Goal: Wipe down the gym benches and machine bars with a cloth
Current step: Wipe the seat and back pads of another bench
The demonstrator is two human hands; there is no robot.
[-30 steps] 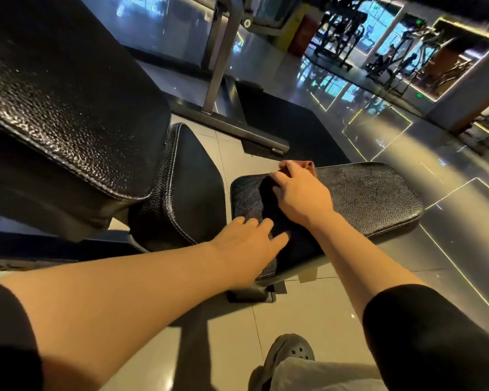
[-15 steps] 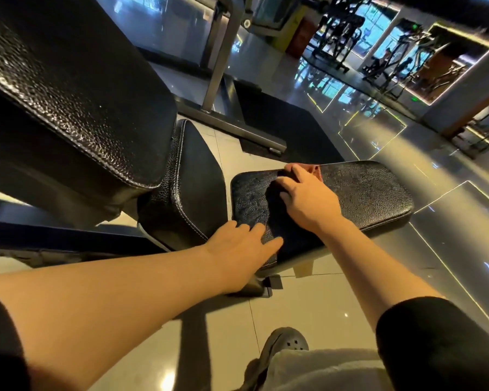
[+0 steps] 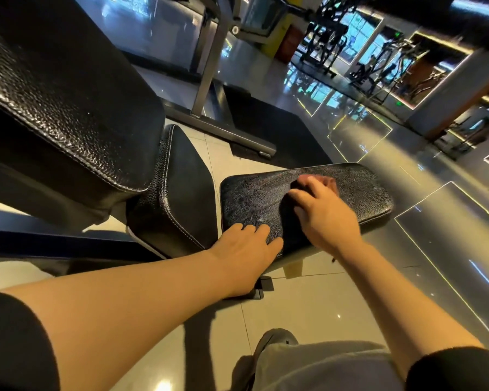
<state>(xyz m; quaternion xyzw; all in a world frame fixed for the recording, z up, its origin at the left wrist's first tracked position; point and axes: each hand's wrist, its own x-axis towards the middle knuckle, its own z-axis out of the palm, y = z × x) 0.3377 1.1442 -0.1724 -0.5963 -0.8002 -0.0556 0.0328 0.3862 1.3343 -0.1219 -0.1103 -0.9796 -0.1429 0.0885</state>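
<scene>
Bench pad [image 3: 362,190], right hand [image 3: 326,218] pressing cloth [image 3: 326,182], left hand [image 3: 246,249] flat, glossy floor [image 3: 316,306].

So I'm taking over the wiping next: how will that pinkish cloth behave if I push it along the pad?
Probably floppy: the cloth bunches under the right hand, so press flat. It should glide easily, since the flat bench pad looks slick and shiny. The left hand braces the pad's near edge, suggesting it might shift.
</scene>
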